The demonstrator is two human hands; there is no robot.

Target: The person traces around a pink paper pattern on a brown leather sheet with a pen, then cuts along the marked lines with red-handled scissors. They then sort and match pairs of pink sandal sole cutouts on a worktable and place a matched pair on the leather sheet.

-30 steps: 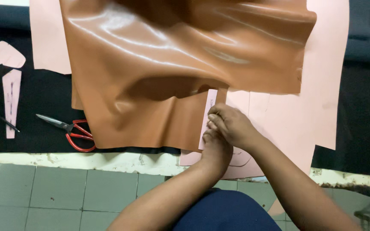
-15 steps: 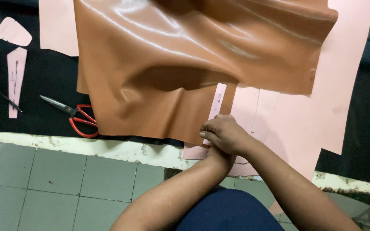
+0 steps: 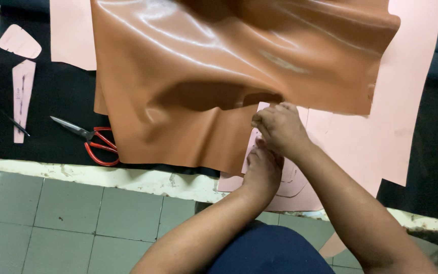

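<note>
Here both hands, right hand [image 3: 280,129] above left hand [image 3: 263,170], pinch their fingers on a pink paper strip [image 3: 253,147] (beside the glossy brown leather sheet [image 3: 219,76]) on the black table [image 3: 62,96].

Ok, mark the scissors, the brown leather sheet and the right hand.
scissors [image 3: 93,143], head view, near the pivot where blades meet red handles.
brown leather sheet [image 3: 204,66], head view, on its glossy middle.
right hand [image 3: 279,129], head view, on the back of the hand.

We stood in a leather-cutting workshop, judging by the glossy brown leather sheet [image 3: 219,66], pink paper patterns [image 3: 406,101] and red-handled scissors [image 3: 89,139] on the black worktable [image 3: 57,96].
</note>
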